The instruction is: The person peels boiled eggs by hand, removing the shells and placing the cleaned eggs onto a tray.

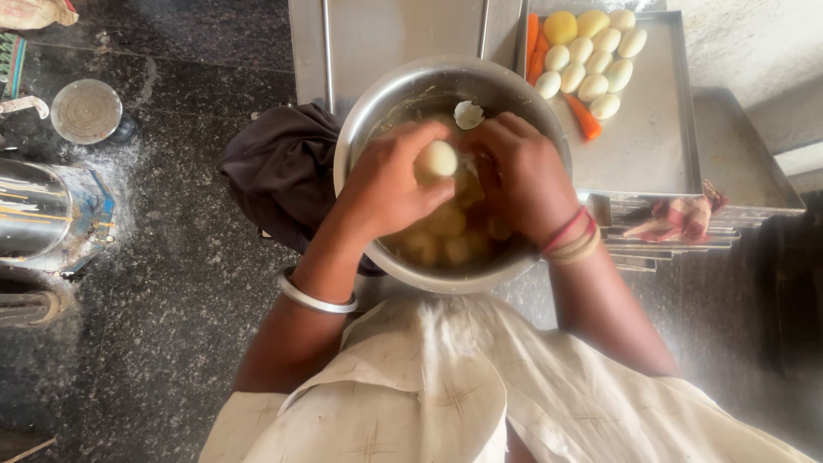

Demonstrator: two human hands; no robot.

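My left hand (pixel 390 184) holds a pale boiled egg (pixel 439 159) over a large steel bowl (pixel 377 103). My right hand (pixel 519 176) touches the same egg from the right, fingers curled against it. A piece of white shell (pixel 468 114) lies on the bowl's inner wall. More rounded yellowish pieces (pixel 446 236) lie at the bottom of the bowl, partly hidden by my hands. A steel bangle sits on my left wrist, red and tan threads on my right.
A steel tray (pixel 643 146) at the upper right carries several peeled eggs (pixel 591 60), a yellow potato (pixel 561 27) and carrot pieces (pixel 585 120). A dark cloth (pixel 279 171) lies left of the bowl. Steel vessels (pixel 86 111) stand on the dark stone floor at left. A stack of trays with a checked cloth (pixel 677 221) is at right.
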